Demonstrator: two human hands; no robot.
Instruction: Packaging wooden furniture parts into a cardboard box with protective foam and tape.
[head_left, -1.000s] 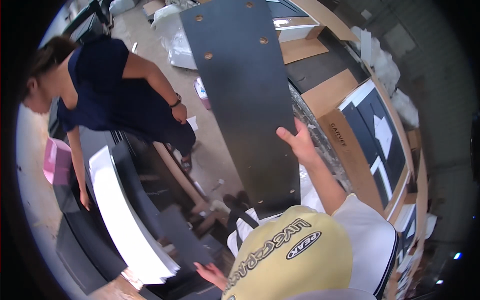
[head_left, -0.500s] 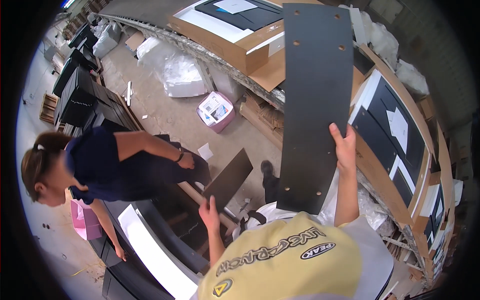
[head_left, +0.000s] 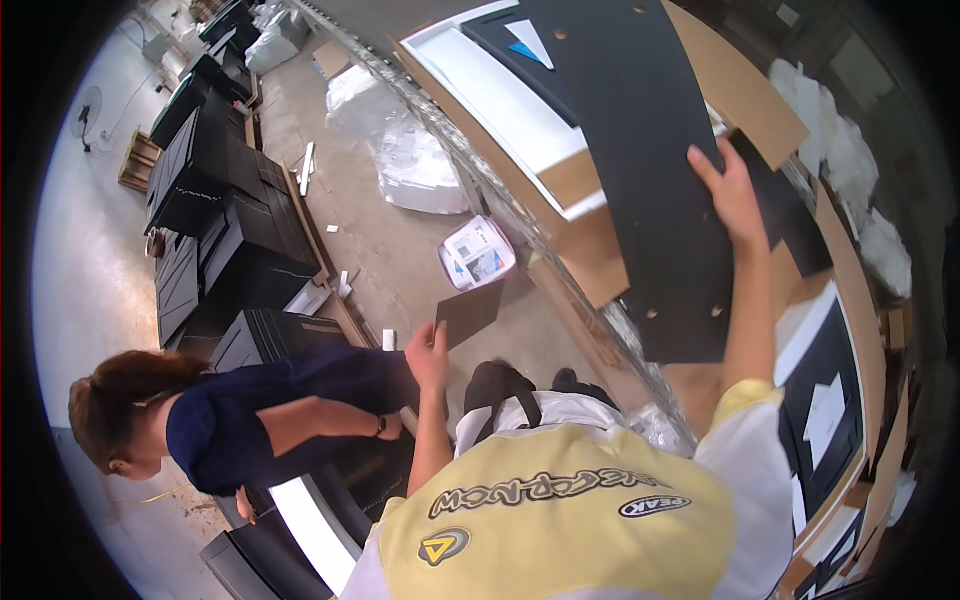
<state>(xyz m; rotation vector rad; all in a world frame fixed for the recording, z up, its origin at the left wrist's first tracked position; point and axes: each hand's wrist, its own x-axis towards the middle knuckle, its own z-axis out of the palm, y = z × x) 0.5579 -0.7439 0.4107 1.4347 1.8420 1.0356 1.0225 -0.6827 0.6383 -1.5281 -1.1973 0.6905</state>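
Observation:
My right hand (head_left: 733, 195) is closed on the edge of a long black panel (head_left: 660, 200) with holes near its ends. The panel slants over an open cardboard carton (head_left: 588, 180) that holds white foam and black panels; part of the carton is hidden beneath it. Lower to the left, my left hand (head_left: 427, 355) grips one end of a smaller dark board (head_left: 470, 316), which hangs above the floor.
A co-worker in dark blue (head_left: 230, 425) bends over stacked black panels on my left. More open cartons (head_left: 835, 400) line the bench at right. A pink bin (head_left: 478, 255) with papers and bundled clear plastic wrap (head_left: 415, 165) stand on the floor.
The long panel has moved farther forward over the carton in my right hand. My view has turned and shifted toward the bench. The small board stays in my left hand.

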